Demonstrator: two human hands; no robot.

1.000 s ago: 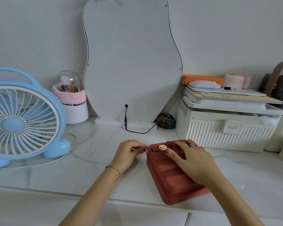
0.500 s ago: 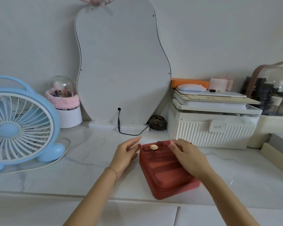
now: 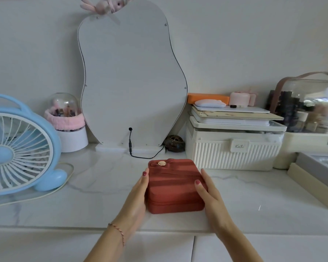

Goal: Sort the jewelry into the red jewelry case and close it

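Head view: red jewelry case [image 3: 173, 186] sits shut on the white marble counter [image 3: 254, 195], near the front edge, centre of frame. Round gold snap button [image 3: 161, 163] on its strap at the far left corner. Contents hidden, lid down.

Left hand [image 3: 135, 197] lies flat against the case's left side, fingers straight, touching it. Right hand [image 3: 211, 195] does the same on the right side, thumb on the top edge. Neither curls round it. Thin red cord bracelet [image 3: 118, 231] on the left wrist.

Behind the case: blob-shaped mirror [image 3: 129, 78] leaning on the wall, black cable [image 3: 140, 154] plugged at its base, dark woven ball [image 3: 174, 143] just right of it. Right of the case: ribbed cream storage box [image 3: 233, 148], lid closed, with flat boards, a white mouse and an orange block stacked on top. Far right: clear-domed cosmetics organizer [image 3: 311, 110] holding bottles, blurred. Left: blue desk fan [image 3: 19, 148]; glass-domed white holder [image 3: 66, 121] with a pink band, small items inside, too small to tell.
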